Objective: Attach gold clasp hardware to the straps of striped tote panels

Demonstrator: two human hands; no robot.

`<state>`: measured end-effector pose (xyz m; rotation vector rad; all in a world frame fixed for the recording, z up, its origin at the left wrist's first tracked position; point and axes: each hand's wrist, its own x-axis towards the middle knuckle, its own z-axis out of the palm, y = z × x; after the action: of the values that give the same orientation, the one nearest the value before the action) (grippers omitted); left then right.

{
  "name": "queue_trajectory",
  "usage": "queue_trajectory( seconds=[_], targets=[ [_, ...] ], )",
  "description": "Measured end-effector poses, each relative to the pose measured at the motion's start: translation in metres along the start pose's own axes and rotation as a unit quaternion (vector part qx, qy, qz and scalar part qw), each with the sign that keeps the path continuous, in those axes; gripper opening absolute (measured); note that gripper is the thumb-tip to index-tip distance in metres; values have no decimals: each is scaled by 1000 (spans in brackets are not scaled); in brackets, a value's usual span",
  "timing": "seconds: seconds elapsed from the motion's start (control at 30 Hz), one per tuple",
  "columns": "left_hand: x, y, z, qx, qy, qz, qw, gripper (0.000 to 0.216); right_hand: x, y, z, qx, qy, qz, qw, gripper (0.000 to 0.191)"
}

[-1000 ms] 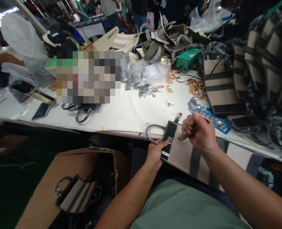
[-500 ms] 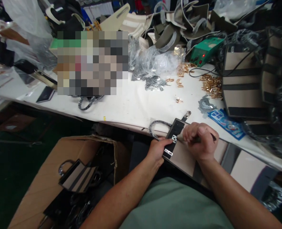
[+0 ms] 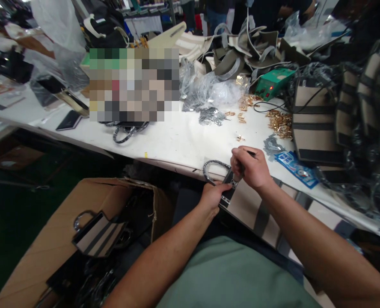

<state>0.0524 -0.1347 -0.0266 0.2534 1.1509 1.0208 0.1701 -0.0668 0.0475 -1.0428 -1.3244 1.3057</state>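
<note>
A beige handbag with dark stripes (image 3: 250, 209) lies across my lap against the edge of the white table (image 3: 177, 145). My left hand (image 3: 214, 196) pinches the bag's black top corner beside its small metal plates. My right hand (image 3: 250, 167) is closed in a fist round a dark-handled tool, whose tip presses down on the metal fitting at that corner. The bag's wrapped handle (image 3: 213, 167) loops out onto the table just left of my right hand.
A cardboard box (image 3: 64, 239) with finished bags stands at lower left. Gold hardware pieces (image 3: 278, 122), a green device (image 3: 271, 83), plastic bags and bag parts crowd the far table. Wrapped striped bags (image 3: 344, 111) are stacked at right. Other people stand beyond the table.
My right hand has shifted left and up along the bag with the tool, now covering the black corner. My left hand stayed on the bag's edge. The view turned slightly.
</note>
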Motion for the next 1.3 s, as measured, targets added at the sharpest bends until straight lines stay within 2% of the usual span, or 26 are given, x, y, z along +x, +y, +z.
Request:
queue_trajectory(
  seconds=[0.2, 0.33, 0.43, 0.57, 0.7, 0.77, 0.9, 1.03, 1.1, 1.2, 1.3],
  targets=[
    [3, -3, -2, -6, 3, 20, 1000, 28, 8, -13, 26, -125, -115, 46, 984, 45],
    [3, -5, -2, -3, 6, 22, 1000, 29, 6, -9, 24, -176, -138, 39, 974, 43],
    [2, -5, -1, -7, 7, 23, 1000, 28, -4, 0, 9, -149, -119, 22, 981, 44],
    [1, -4, -1, 1, 6, 13, 1000, 24, -18, 5, -10, -2, -65, -46, 997, 43],
    [3, -5, -3, 12, 3, -1, 1000, 21, -23, -6, -8, 113, 19, -146, 983, 41],
    [3, -5, -3, 14, 2, -2, 1000, 22, -24, -4, -4, 91, 23, -161, 983, 42],
    [3, -6, -3, 16, 12, 8, 1000, 26, -24, 11, -4, 21, 25, -103, 994, 44],
    [4, -7, -4, 18, 11, 7, 1000, 24, -26, 16, -3, 73, 41, -122, 989, 40],
    [4, -7, -4, 19, 14, 7, 1000, 24, -29, 16, -1, 65, 42, -116, 990, 41],
    [4, -7, -4, 23, 18, 7, 1000, 24, -33, 16, -4, 1, 38, -88, 995, 43],
    [3, -5, -3, 24, 17, 5, 1000, 24, -33, 12, -23, -90, 34, -47, 994, 43]
  ],
)
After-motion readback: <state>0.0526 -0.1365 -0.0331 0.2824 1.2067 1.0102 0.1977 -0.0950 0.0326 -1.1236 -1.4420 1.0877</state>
